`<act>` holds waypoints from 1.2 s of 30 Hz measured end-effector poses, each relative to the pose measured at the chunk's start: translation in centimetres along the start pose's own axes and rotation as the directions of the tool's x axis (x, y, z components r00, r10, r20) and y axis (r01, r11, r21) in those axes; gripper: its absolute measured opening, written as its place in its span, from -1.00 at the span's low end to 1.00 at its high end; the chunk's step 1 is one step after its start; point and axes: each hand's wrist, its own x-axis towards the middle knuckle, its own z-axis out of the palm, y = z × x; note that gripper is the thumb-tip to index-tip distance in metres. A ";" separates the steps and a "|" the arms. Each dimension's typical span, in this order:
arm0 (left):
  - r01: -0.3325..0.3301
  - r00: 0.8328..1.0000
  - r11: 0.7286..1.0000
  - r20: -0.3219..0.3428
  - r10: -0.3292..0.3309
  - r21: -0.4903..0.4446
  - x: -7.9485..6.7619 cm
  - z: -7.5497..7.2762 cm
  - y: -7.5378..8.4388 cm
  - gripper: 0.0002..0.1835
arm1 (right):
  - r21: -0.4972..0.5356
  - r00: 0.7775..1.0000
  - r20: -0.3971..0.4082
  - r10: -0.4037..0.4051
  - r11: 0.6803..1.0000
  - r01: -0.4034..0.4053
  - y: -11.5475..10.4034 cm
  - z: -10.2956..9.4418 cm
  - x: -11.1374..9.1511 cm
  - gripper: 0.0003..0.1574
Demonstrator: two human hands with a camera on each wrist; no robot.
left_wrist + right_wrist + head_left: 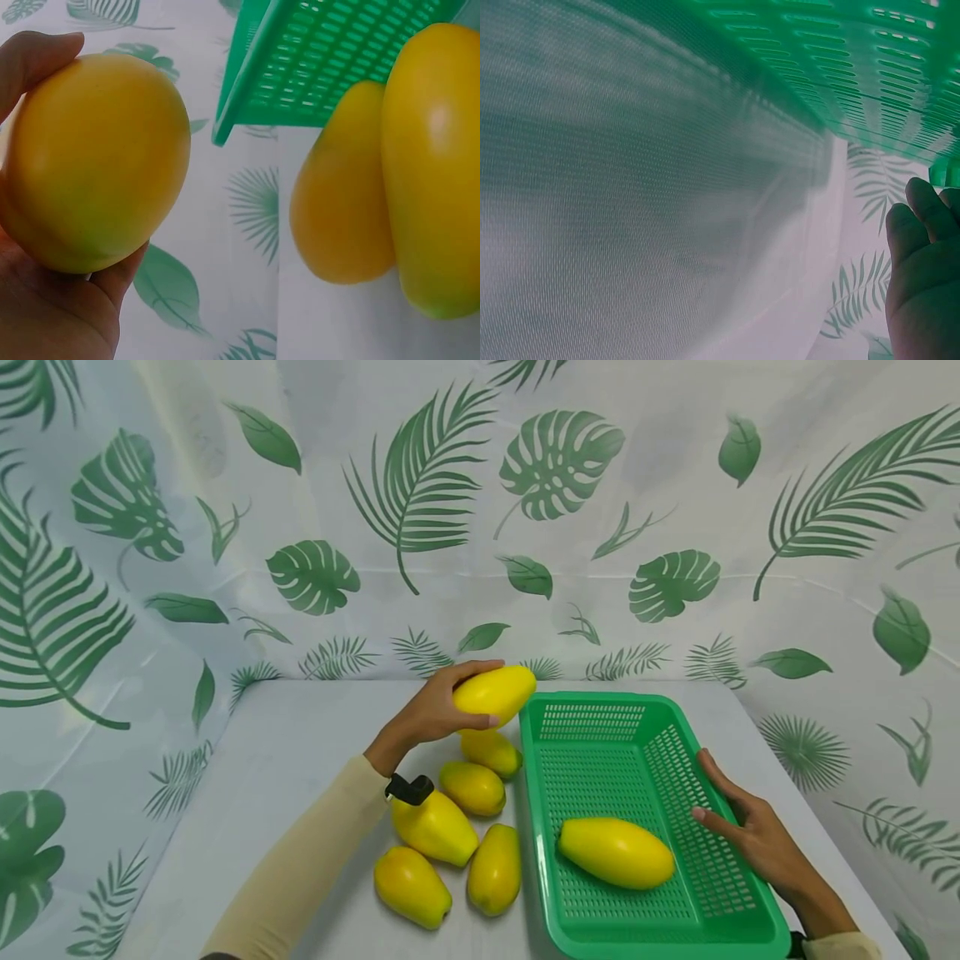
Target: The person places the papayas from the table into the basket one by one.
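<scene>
In the left grip (pixel 435 706): a plump yellow fruit (pixel 501 692), clasped with the fingers over its far side and the thumb along its near side; its free end pokes out to the right, past the fingertips.
Just right of the left grip: the far left corner of a green basket (pixel 537 843) with slotted walls; the held fruit's tip is close to this corner.
Below and nearer the person than the left grip: five loose yellow fruits (pixel 435 831), clustered on the pale counter (pixel 262 802) to the left of the basket.
Right grip (pixel 757 839): pinching the basket's right side, thumb over the rim to the inside, fingers along the outside.
Left of the right grip: a single yellow fruit (pixel 617 853) on its side in the basket, toward the near end, apart from the thumb.
Behind both grips: white cloth (pixel 450 585) printed with green leaves.
</scene>
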 end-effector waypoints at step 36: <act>-0.069 0.990 0.997 0.120 0.071 -0.022 3.8 3.1 1.5 -0.14 | 0.030 0.998 0.016 0.055 0.998 -0.056 -0.6 0.2 0.0 0.04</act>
